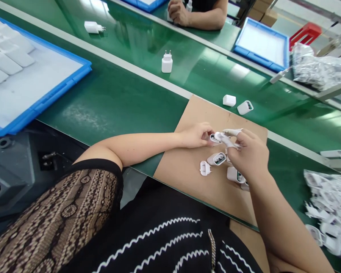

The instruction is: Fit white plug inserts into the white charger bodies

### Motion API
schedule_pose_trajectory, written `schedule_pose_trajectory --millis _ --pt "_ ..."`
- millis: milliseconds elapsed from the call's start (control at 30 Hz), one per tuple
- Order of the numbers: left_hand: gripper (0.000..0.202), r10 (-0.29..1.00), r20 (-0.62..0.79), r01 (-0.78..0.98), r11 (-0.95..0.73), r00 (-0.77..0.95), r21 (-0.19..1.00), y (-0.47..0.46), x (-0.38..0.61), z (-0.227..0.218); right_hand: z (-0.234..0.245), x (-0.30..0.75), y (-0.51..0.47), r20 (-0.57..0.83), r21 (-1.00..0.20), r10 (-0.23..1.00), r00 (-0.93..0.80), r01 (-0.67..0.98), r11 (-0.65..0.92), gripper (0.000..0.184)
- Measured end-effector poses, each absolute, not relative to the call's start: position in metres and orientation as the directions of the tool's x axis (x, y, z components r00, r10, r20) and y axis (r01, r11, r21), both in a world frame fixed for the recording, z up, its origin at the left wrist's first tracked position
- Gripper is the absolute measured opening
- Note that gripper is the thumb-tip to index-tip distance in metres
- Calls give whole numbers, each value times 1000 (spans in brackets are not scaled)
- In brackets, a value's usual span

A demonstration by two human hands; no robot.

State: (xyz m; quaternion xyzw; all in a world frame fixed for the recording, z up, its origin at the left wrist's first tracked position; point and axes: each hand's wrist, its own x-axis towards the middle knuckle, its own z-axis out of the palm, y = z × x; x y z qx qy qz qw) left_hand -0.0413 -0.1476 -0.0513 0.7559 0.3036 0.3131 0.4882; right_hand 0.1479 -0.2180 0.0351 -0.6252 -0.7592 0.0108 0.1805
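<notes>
The left hand (197,134) was curled closed around a small white case (214,139), which it held just above the brown cardboard (179,167) with the open end toward the other hand. The right hand (246,149) had its thumb and finger close together by that open end (both wore white covers), but I could not tell if they pinched a little white part. Near them on the cardboard lay another open case (217,159) and, just beside it, a cap with prongs (205,168). The cardboard lay on the green surface (136,106). My guess was that the step in hand was fitting something at the case's mouth. The next move seemed to need a steady left hand and a straight, gentle push.
</notes>
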Motion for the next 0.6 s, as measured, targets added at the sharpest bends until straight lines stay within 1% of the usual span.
schedule_pose_trajectory --millis 67,167,267,400,533,600 --pt "25 767 196 148 -353 611 924 -149 -40 -51 34 144 -217 269 -141 934 -234 950 278 30" --pt "24 765 198 169 -371 612 913 -150 -40 -51 31 144 -214 263 -80 918 -297 942 327 18" --pt "23 768 186 184 -367 613 912 -150 -40 -52 27 146 -211 269 -47 905 -329 934 353 19" --pt "22 768 202 180 -381 608 907 -149 -40 -53 24 146 -209 272 48 883 -383 921 386 16" --pt "24 756 245 189 -436 607 880 -151 -42 -53 19 146 -211 288 60 881 -374 926 373 13" --pt "24 731 286 219 -510 619 832 -155 -42 -52 17 145 -212 290 55 887 -359 932 359 13"
